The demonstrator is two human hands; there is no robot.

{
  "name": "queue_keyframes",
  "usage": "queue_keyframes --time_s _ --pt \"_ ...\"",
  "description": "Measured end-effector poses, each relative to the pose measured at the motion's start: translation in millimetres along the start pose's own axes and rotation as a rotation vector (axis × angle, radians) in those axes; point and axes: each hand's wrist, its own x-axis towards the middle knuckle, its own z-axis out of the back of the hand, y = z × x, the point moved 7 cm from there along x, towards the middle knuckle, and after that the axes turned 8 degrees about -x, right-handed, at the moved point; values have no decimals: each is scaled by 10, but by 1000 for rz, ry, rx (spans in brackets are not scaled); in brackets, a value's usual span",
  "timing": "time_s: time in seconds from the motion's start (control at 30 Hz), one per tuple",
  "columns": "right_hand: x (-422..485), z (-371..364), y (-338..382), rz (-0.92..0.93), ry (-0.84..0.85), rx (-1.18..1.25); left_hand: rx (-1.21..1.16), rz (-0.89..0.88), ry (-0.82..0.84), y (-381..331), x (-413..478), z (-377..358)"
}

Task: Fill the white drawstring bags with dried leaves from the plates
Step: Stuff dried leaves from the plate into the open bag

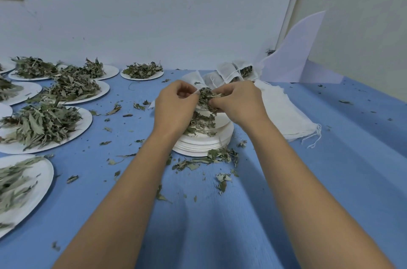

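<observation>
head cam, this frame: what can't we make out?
All in the head view:
- Mouth of the white drawstring bag: hidden behind the left hand, the right hand and the clump of dried leaves between them.
- Top of the plate stack: covered by both wrists, so the leaves left on it are unclear.
- Left-edge plates: cut off by the frame.
- Filled bags at the back: too small to count.

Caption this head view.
Left hand holds white cloth drawstring bag; right hand stuffs dried green leaves, above white paper plates.
</observation>
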Motion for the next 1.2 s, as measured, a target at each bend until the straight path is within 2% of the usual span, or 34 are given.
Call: queue_keyframes --time_s 0.1,0.23,0.37,0.53,0.67,0.83,1.03,1.2 --pt "-11 10 41 30 -46 -184 -75 48 86 25 -13 -78" --pt "-33 -4 106 98 -78 -297 -119 114 165 52 -40 -148" --pt "-41 -33 165 161 -101 -322 -278 402 51 184 40 -144" --pt "-60 -125 236 218 -79 -369 -195 162 78 162 -13 -72" --pt "-94 -117 290 260 -77 -289 -298 249 113 217 5 -117" --pt "-130 -156 352 352 16 -286 -404 346 162 287 4 -135" --pt "-191 -205 404 453 117 -258 -377 356 152 274 1 -101" --pt "-176 -233 367 396 185 -97 -346 288 82 263 31 -26"
